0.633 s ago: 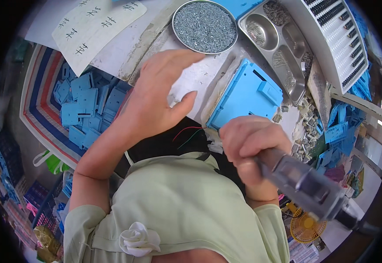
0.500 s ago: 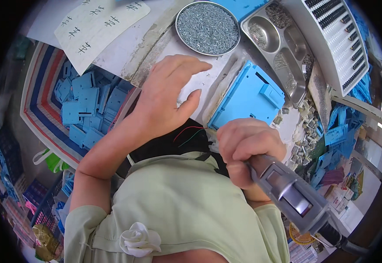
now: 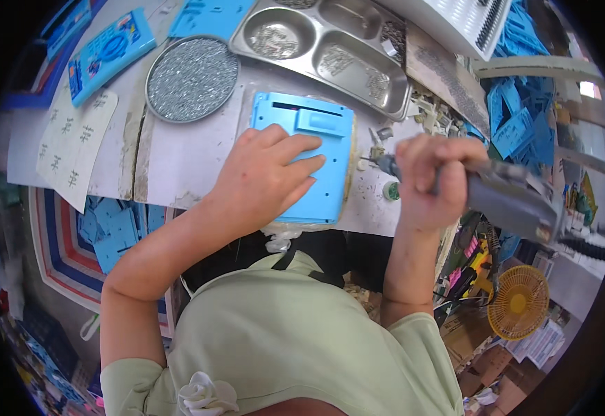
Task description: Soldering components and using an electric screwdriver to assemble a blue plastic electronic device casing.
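Note:
A flat blue plastic housing [image 3: 324,187] lies on a pad on the worktable, with slots, small holes and a raised block near its far edge. My left hand [image 3: 264,173] rests on its left side, fingers stretched across the surface and holding nothing. To the right of the housing, my right hand [image 3: 430,180] is wrapped round a grey power screwdriver [image 3: 514,204], blurred by motion. The tool is tilted nearly level, its narrow tip pointing left toward the housing's right edge, apart from it.
A round dish [image 3: 190,123] of small silver metal pieces stands at the far left, beside a compartmented steel tray [image 3: 295,64]. A marked paper sheet [image 3: 73,149] and a blue packet [image 3: 111,55] lie farther left. Loose metal bits [image 3: 383,133] litter the right. A striped bag [image 3: 59,253] holds blue parts.
The view has shifted right. My left hand has come down onto the blue housing. My right hand has carried the screwdriver to the housing's right side, its tip now facing left.

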{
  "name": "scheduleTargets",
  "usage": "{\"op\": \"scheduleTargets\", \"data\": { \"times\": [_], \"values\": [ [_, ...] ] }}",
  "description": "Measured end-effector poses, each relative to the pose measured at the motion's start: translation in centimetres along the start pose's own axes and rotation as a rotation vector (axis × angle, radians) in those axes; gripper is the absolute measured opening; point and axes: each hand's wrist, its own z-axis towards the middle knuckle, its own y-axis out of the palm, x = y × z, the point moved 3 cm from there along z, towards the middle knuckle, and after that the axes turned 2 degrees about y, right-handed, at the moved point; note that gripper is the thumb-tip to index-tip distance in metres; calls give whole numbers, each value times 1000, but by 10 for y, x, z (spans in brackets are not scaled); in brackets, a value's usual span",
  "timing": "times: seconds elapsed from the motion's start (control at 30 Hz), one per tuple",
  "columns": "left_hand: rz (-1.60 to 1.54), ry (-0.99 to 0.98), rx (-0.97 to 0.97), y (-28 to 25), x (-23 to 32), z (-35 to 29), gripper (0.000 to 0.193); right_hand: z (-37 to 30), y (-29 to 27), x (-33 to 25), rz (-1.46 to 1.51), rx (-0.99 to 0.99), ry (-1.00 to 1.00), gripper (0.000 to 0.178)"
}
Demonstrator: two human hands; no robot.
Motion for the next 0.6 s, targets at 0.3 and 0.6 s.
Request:
{"op": "scheduleTargets", "data": {
  "times": [0.3, 0.6],
  "values": [
    [24, -42, -40, -4, 6, 4, 31, 5, 8, 23, -43, -3, 44, 20],
    [-86, -65, -84, -4, -4, 4, 31, -33, 8, 0, 215, -57, 146, 22]
  ]
}}
